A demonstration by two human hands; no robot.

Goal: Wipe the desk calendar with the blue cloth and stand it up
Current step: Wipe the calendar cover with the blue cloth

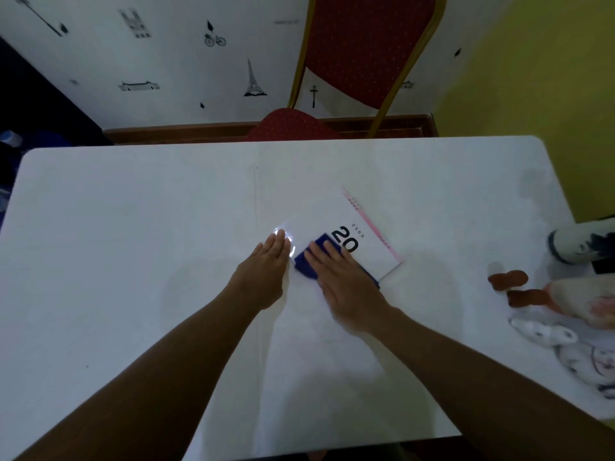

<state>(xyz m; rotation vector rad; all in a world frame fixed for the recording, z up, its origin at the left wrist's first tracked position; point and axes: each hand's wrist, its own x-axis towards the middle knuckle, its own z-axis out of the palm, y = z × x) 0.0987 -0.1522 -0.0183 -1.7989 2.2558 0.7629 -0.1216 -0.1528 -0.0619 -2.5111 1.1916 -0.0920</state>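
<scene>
The white desk calendar (336,217) lies flat on the white table (133,244), turned at an angle, with a pink spiral binding along its far right edge and black digits "20" showing. The blue cloth (304,259) rests on the calendar's near part. My right hand (346,281) presses flat on the cloth, fingers together, hiding most of it and part of the digits. My left hand (266,271) lies flat, fingers straight, with its fingertips on the calendar's left corner, where a bright glare shows.
A red chair with a gold frame (366,58) stands behind the table's far edge. Soft toys (565,307) and a white shoe-like object (579,244) crowd the table's right edge. A wall with black stickers is behind.
</scene>
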